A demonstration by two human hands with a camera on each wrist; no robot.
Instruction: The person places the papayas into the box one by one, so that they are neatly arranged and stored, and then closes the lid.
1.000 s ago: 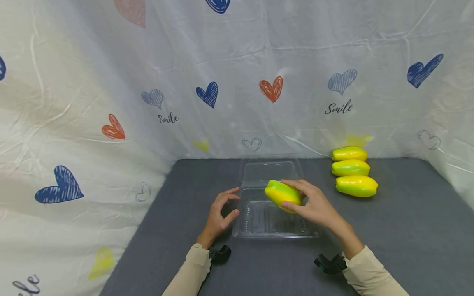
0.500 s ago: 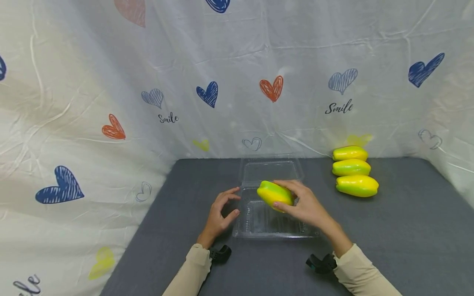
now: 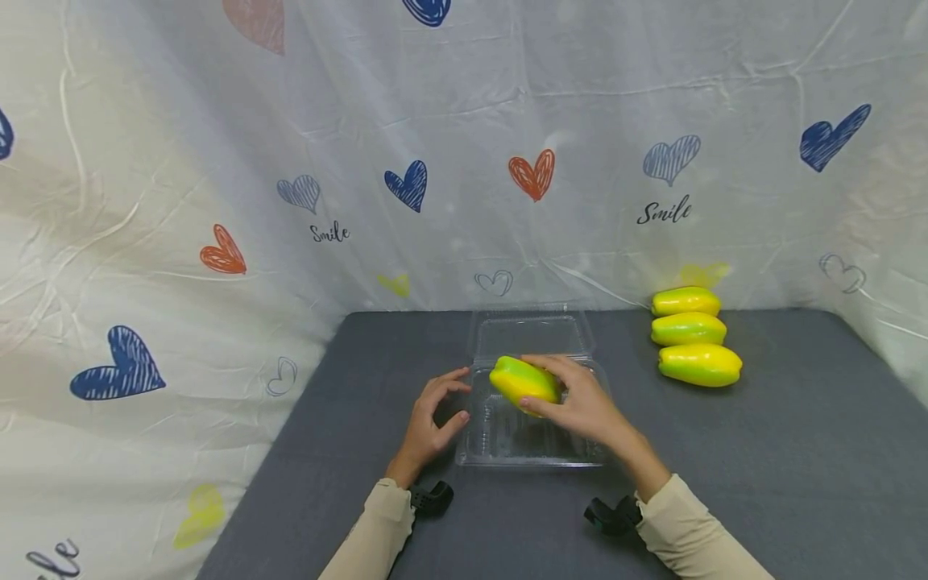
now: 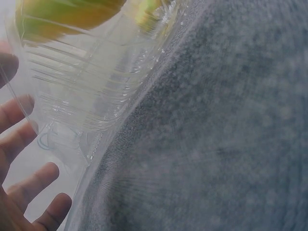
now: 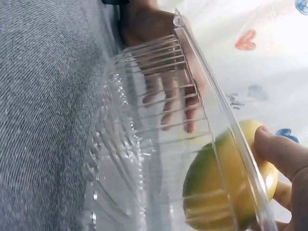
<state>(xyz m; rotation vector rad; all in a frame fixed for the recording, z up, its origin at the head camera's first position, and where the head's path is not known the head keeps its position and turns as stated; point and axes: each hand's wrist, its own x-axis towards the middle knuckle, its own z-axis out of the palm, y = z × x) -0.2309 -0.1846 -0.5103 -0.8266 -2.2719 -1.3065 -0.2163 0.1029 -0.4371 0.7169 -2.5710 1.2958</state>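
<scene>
In the head view my right hand point(image 3: 586, 405) grips a yellow-green papaya point(image 3: 520, 382) between thumb and fingers. The fruit is tilted, over the base of a clear plastic clamshell box point(image 3: 500, 441). Its hinged lid point(image 3: 532, 334) lies folded back towards the wall. My left hand point(image 3: 428, 425) stays at the box's left side, fingers spread and loosely bent, fingertips at the rim. The left wrist view shows those fingers point(image 4: 41, 180) by the clear plastic. Through the box wall, the right wrist view shows the papaya point(image 5: 226, 178) partly below the rim.
Three more papayas point(image 3: 698, 365) lie in a row at the back right of the dark grey table point(image 3: 790, 459). A pale curtain point(image 3: 464, 121) printed with hearts hangs behind and at the left. Both wrists wear black camera bands point(image 3: 432, 499).
My right hand has carried the papaya leftwards over the box base. The left hand, the box and the other papayas have kept their places.
</scene>
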